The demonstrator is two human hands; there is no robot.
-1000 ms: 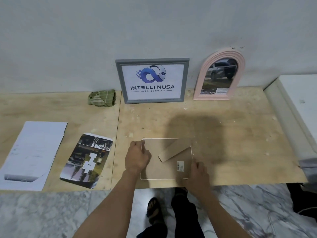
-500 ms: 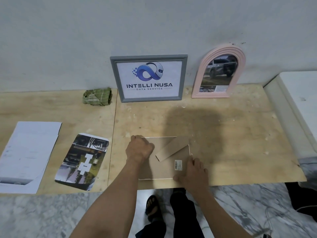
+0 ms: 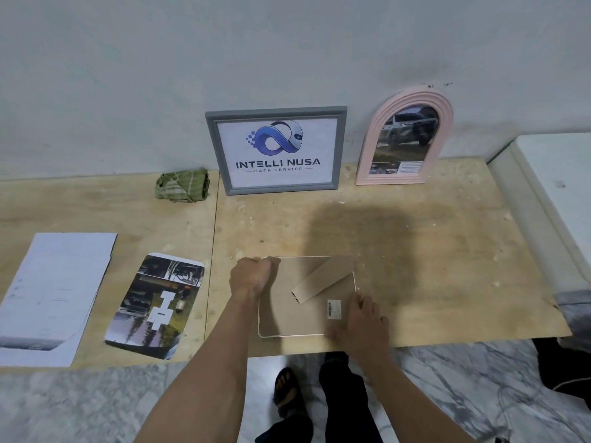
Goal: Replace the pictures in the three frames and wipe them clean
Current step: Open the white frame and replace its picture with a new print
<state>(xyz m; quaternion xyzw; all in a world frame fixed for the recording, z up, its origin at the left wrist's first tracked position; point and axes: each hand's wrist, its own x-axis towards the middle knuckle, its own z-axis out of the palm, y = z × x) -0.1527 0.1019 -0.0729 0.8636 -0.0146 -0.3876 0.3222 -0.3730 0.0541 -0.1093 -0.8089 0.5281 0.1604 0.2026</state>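
Looking down, I see the frame [image 3: 297, 311] face-down at the near edge of the worktop [image 3: 431, 251], its stand flap [image 3: 323, 279] slanting up to the far right; my right hand [image 3: 361, 318] lies just on its near right corner, fingers spread flat, holding nothing; my left hand [image 3: 251, 276] sits on the far left corner, fingers curled, apparently gripping the edge; both touch opposite corners, so I judge the back lifts between them; beyond, the cloth [image 3: 182, 185], grey frame [image 3: 276, 150] and pink frame [image 3: 404, 137] stand at the wall.

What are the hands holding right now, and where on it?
The face-down frame: left hand grips its far left corner, right hand presses its near right corner.
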